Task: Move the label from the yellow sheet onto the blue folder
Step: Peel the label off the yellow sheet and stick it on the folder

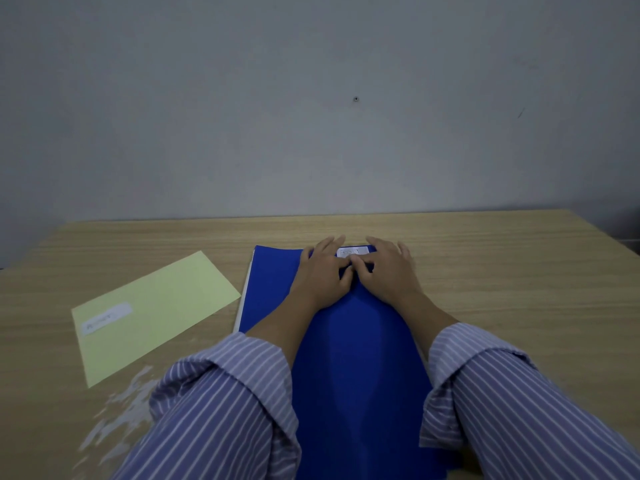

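The blue folder (349,341) lies flat on the wooden table in front of me. A small white label (352,252) with handwriting sits near the folder's far edge. My left hand (323,273) and my right hand (388,270) rest flat on the folder on either side of the label, fingers spread, with the thumbs meeting just below it and touching its near edge. The yellow sheet (152,313) lies to the left of the folder, and a pale rectangular patch (108,317) with faint writing shows on its left part.
The wooden table (519,271) ends at a grey wall behind the folder. A shiny worn patch (117,410) marks the table surface at the lower left. Striped sleeves cover both forearms.
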